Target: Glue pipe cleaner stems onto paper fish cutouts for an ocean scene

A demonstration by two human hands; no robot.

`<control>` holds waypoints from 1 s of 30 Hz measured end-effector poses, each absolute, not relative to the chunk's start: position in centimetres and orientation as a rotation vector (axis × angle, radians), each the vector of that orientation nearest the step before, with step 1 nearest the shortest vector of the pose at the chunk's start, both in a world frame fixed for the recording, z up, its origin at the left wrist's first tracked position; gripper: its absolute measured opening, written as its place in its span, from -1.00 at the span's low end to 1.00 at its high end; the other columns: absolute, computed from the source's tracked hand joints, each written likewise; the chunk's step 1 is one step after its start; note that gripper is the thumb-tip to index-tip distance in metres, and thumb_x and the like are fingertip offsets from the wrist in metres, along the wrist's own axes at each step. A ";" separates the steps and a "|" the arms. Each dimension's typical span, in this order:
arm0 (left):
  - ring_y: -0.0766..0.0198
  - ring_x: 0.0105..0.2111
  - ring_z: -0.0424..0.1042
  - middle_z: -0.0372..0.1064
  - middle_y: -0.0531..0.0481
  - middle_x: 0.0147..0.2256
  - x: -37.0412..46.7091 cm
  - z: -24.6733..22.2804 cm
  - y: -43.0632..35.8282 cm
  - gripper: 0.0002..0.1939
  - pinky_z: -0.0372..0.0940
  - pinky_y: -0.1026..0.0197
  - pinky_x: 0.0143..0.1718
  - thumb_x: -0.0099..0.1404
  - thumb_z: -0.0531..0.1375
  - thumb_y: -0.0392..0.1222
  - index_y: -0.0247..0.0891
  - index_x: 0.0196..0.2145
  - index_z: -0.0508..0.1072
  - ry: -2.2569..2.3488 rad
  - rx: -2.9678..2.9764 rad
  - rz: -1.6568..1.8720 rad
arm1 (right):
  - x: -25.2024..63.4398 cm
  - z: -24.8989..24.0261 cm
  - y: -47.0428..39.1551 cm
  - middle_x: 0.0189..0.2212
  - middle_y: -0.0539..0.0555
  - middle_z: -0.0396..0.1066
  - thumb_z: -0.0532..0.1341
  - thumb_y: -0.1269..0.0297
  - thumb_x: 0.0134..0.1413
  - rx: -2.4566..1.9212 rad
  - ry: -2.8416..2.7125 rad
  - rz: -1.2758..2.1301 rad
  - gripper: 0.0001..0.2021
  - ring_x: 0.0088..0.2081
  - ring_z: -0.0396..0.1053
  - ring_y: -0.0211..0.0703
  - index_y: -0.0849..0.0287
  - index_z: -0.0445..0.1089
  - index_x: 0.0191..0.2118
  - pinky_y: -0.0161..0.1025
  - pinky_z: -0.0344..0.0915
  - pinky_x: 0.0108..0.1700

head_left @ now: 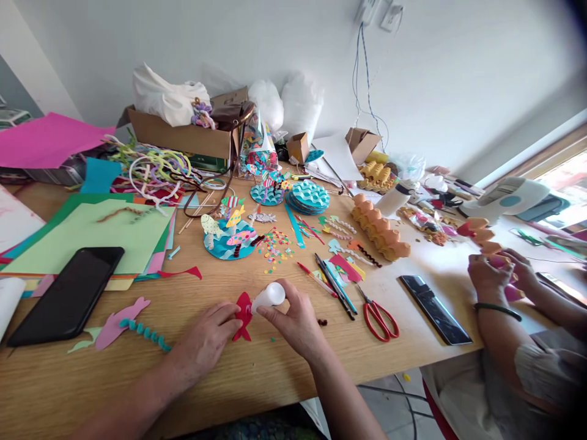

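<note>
A small red paper fish lies on the wooden table in front of me. The fingers of my left hand rest flat at its left edge, pressing it down. In my right hand is a white bottle, tipped so that its narrow end touches or nearly touches the fish's right side. Left of my hands lies a pink paper fish with a teal twisted pipe cleaner across its tail.
Red scissors, pens and a phone lie to the right. Blue wavy discs with paper fish stand ahead. A black phone rests at left. At far right, another person's hands hold an egg-carton piece.
</note>
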State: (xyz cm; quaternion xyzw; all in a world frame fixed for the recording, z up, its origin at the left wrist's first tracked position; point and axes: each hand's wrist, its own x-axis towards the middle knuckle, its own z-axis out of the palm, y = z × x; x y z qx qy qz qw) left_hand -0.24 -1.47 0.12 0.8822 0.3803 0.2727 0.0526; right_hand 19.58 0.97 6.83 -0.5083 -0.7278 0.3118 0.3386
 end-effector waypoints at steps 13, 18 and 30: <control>0.20 -0.16 0.38 0.43 -0.06 -0.18 -0.2 0.3 -1.5 -0.67 0.34 0.12 -0.13 0.23 -0.04 -0.45 -0.20 -0.27 0.47 1.188 2.639 0.793 | 19.2 6.6 1.8 -0.53 -0.06 0.31 0.27 0.16 -0.08 -1.311 -1.866 0.837 -0.78 -0.46 0.25 -0.25 0.16 0.26 -0.43 -0.38 0.12 -0.40; 0.18 -0.15 0.37 0.43 -0.07 -0.18 -0.2 0.3 -1.5 -0.67 0.34 0.11 -0.13 0.23 -0.05 -0.45 -0.21 -0.29 0.47 1.194 2.653 0.804 | 19.4 6.8 1.5 -0.53 -0.08 0.28 0.27 0.18 -0.07 -1.306 -1.890 0.823 -0.79 -0.47 0.23 -0.27 0.16 0.24 -0.44 -0.38 0.10 -0.41; 0.19 -0.16 0.37 0.41 -0.08 -0.19 -0.1 0.2 -1.6 -0.69 0.35 0.11 -0.14 0.23 -0.04 -0.46 -0.22 -0.26 0.45 1.162 2.640 0.856 | 19.3 6.9 0.6 -0.55 -0.10 0.23 0.29 0.20 -0.07 -1.275 -1.914 0.851 -0.76 -0.49 0.19 -0.30 0.16 0.21 -0.46 -0.40 0.04 -0.45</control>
